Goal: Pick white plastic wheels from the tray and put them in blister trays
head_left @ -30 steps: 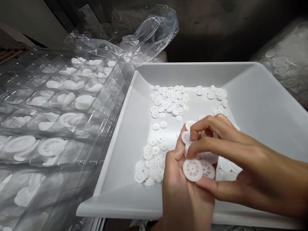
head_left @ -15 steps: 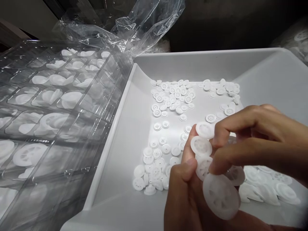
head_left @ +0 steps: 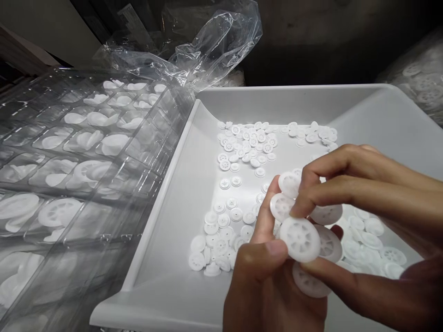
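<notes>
While spoked discs (head_left: 299, 240) are pinched between the left hand (head_left: 263, 286) and the nearly closed fingers (head_left: 346, 161) of the right hand (head_left: 380, 193), many loose discs (head_left: 242, 143) are left in the white tray (head_left: 162, 193); others are seated in the clear tray (head_left: 148, 138).

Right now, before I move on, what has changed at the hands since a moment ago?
The left hand and right hand still hold the fanned white plastic wheels, which shifted rightward in view; one wheel now rests between both thumbs. The head view shifted too, showing more loose wheels at right in the white tray. The clear blister tray looks unchanged.
</notes>
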Demonstrator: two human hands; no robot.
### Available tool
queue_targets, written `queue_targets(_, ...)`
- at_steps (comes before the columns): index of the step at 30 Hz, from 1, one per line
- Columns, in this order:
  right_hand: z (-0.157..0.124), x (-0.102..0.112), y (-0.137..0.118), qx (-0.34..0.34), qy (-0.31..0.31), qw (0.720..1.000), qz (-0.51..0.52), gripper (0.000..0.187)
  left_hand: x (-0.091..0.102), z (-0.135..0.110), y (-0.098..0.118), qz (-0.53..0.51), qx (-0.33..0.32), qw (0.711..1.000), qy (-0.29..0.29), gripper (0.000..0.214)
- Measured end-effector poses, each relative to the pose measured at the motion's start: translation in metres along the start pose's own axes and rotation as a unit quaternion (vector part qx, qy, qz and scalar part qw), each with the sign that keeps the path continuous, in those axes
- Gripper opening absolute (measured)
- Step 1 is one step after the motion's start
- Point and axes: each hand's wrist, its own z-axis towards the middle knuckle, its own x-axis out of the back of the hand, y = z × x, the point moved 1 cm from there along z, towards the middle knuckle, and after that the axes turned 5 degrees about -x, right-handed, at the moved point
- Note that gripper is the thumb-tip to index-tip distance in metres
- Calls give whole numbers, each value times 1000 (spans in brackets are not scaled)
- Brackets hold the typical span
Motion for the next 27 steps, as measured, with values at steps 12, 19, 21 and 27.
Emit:
queue_targets(12,-10,-13,1,-35,-14,999,11,24,1,5,-9,-49,-56,997,-1,41)
queue_targets(19,-12,-23,3,-23,-19,999,19,25,-1,6,-8,-78,-48,996,-12,28)
queue_targets(21,-13,-21,2,-23,-23,999,17,23,0,5,-8,-75,-49,996,-9,28)
queue_targets(27,-11,-6,-1,-36,-10,998,46,31,5,6,-9,-68,-54,996,27,39)
